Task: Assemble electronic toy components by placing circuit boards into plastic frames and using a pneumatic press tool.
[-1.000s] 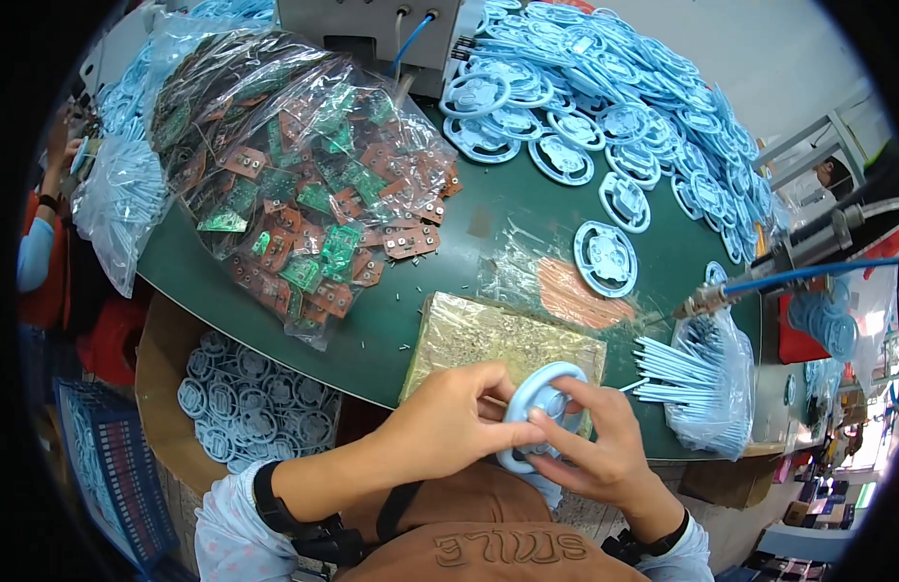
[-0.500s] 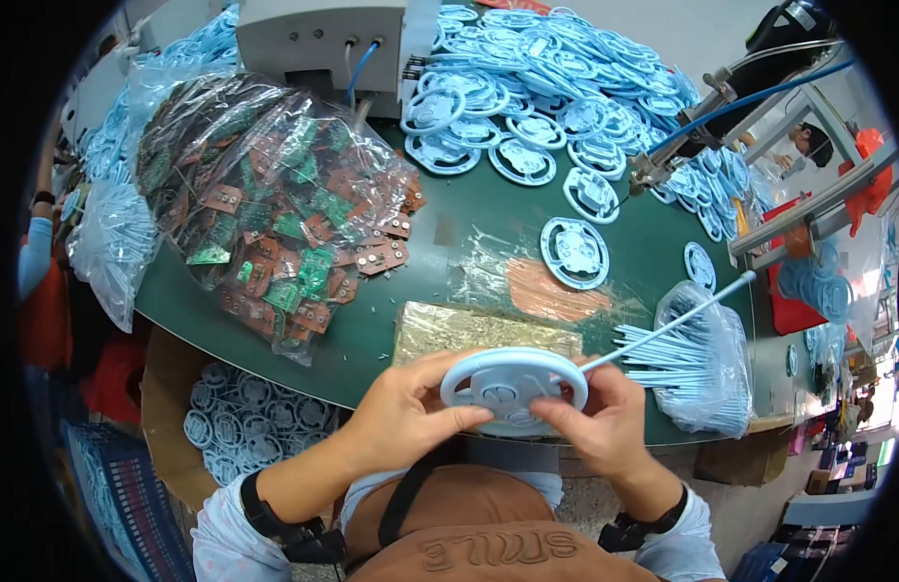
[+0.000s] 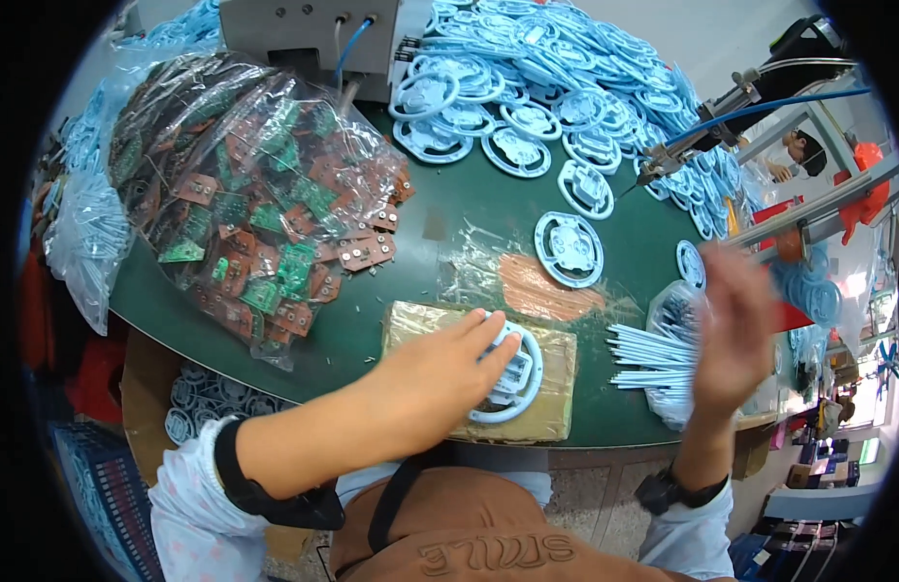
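Wheel (image 3: 533,388): pale blue, moulded side up, lying on the film-wrapped block (image 3: 554,415) at the near edge of the tabletop (image 3: 604,301).
Left hand (image 3: 432,383): laid over the wheel's left side, my fingers (image 3: 492,332) stretched across its upper rim; my thumb is hidden, so I cannot tell whether I grip it.
Right hand (image 3: 733,339): raised near the tabletop's right end, blurred; I cannot tell how far its fingers are curled.
Rods (image 3: 648,361): pale blue, in a clear bag (image 3: 672,409) near my right hand.
Circuit boards (image 3: 367,252): heaped toward the left edge.
Wheel heap (image 3: 556,48): along the far edge.
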